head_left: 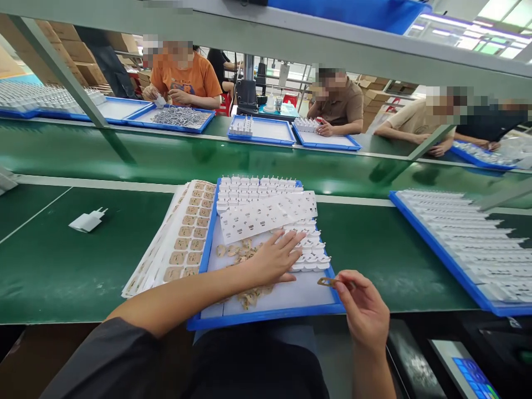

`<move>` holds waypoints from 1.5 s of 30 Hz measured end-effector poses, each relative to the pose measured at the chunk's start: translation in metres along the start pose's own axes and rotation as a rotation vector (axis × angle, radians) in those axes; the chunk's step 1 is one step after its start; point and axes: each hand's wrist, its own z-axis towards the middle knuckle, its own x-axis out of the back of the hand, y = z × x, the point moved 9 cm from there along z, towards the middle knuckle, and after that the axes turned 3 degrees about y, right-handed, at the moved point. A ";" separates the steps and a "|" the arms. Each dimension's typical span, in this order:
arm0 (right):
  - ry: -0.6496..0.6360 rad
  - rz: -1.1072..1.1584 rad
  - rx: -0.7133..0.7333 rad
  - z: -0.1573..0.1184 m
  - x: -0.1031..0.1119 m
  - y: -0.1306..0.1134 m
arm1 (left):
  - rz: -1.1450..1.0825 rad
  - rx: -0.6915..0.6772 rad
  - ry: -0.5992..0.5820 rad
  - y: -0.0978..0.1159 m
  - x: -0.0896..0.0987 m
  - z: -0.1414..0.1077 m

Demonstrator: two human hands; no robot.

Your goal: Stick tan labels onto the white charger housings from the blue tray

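Pinching a brown ring (pixel 321 281) in my right hand (pixel 366 310), I held my left hand (pixel 274 259) splayed beside white plugs (pixel 312 260), where a light touch seemed safest.

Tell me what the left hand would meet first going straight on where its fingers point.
The left hand would likely first meet the white plugs at the right of the blue tray; depth is unclear, so it might pass above them.
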 end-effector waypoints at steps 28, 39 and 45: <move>-0.404 0.414 -0.238 -0.027 -0.122 -0.026 | -1.493 0.695 0.492 -0.021 0.032 -0.118; -0.377 0.341 -0.258 -0.032 -0.125 -0.025 | -1.127 0.774 0.577 -0.013 0.034 -0.132; -0.298 0.328 -0.357 -0.030 -0.122 -0.013 | -1.071 0.761 0.565 -0.013 0.038 -0.131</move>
